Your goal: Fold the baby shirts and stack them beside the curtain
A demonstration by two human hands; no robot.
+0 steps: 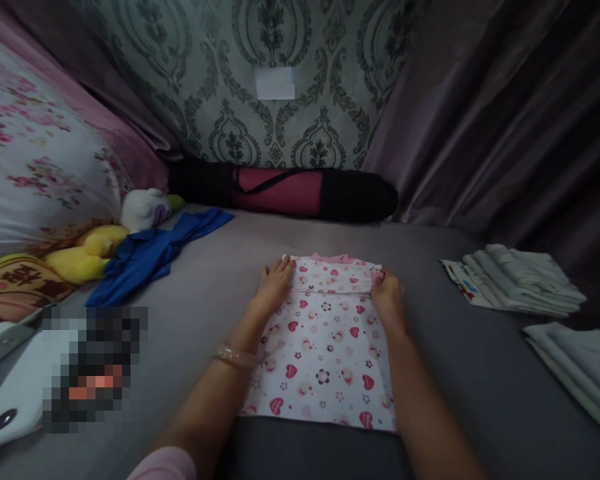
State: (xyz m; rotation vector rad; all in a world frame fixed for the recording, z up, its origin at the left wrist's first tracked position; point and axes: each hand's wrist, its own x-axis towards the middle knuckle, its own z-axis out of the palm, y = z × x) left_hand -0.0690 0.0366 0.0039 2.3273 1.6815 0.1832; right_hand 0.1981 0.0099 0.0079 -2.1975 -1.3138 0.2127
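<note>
A small white shirt (325,353) printed with red hearts and flowers lies flat in front of me, its pink collar at the far end. One sleeve is folded across the upper part, its pink cuff at the right edge. My left hand (275,283) rests on the shirt's upper left edge with fingers stretched out. At the upper right edge, my right hand (391,293) has its fingers closed on the cloth by the pink cuff. A bangle (236,355) circles my left wrist.
Folded pale clothes (525,280) are stacked on the right, with another folded pile (580,367) nearer. A blue cloth (153,250), yellow plush toy (85,257) and white device (25,387) lie left. Behind, a black and maroon long bag (280,190) lies along the patterned wall.
</note>
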